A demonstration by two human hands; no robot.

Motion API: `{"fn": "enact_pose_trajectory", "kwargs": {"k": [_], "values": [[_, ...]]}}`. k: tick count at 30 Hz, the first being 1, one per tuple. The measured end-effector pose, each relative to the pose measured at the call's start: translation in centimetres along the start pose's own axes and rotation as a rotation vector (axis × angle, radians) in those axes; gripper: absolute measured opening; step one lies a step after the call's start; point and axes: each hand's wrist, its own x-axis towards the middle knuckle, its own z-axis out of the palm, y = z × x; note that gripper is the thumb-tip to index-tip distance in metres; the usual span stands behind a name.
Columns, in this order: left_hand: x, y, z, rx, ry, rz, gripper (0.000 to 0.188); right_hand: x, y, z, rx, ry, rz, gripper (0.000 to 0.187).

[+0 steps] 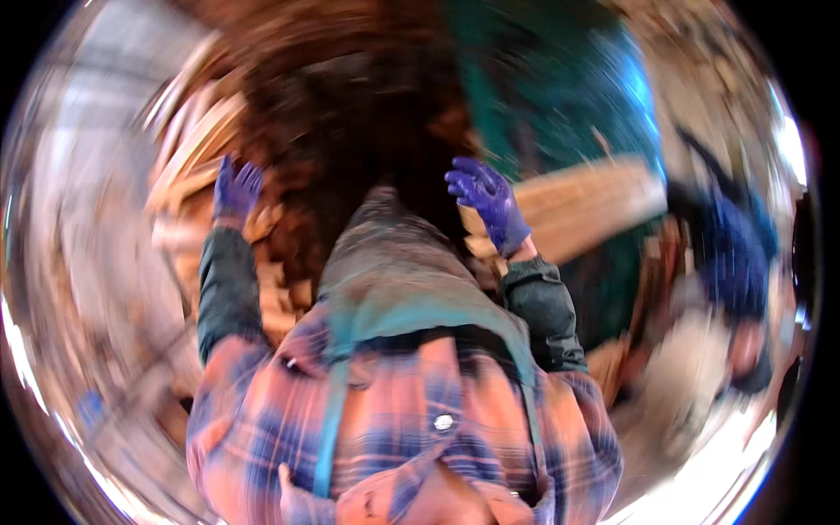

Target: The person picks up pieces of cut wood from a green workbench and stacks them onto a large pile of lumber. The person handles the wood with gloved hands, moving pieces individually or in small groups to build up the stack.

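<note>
Both of my hands wear purple gloves and dark sleeve covers. Beside a heap of pale wooden boards [197, 144] on the left, my left hand [237, 188] is raised with its fingers spread, holding nothing. My right hand [492, 201] is out in front on the right, its fingers bent but apart, with nothing visible in it. Just beyond that hand a stack of light wooden boards [595, 206] lies on a dark green surface [560, 87]. Motion blur hides whether the glove touches the boards.
Short wood pieces [278, 302] lie by my left forearm. Dark brown ground [376, 114] stretches ahead of my apron [398, 271]. At the far right is another person [735, 254] in blue, bent over. A grey, blurred floor [96, 201] extends along the left.
</note>
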Motion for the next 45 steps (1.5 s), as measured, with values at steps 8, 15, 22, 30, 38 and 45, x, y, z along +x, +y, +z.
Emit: {"fn": "enact_pose_trajectory", "kwargs": {"k": [8, 15, 22, 30, 38, 45], "values": [[10.8, -24.9, 21.2, 0.964, -0.966, -0.629, 0.082, -16.3, 10.5, -16.4, -0.526, 1.319, -0.262, 0.048], [6.8, -31.3, 23.8, 1.042, -0.931, -0.574, 0.1, -7.8, 11.5, -18.1, -0.342, 1.656, 0.128, 0.092], [7.4, -31.1, 24.6, 1.048, -0.909, -0.534, 0.1, -7.3, 8.6, -19.0, 0.1, 1.289, -0.063, 0.077], [7.8, -33.0, 22.3, 0.965, -0.948, -0.527, 0.102, -11.1, 10.9, -10.6, -0.741, 1.076, 0.212, 0.071], [4.8, -29.2, 27.1, 0.95, -1.03, -0.496, 0.104, -6.5, 8.9, -9.3, 0.455, 0.983, -0.591, 0.075], [-1.1, -16.4, 36.0, 1.584, -1.003, 0.123, 0.106, -3.3, 1.9, -6.3, 0.751, 0.207, -0.504, 0.08]]}}
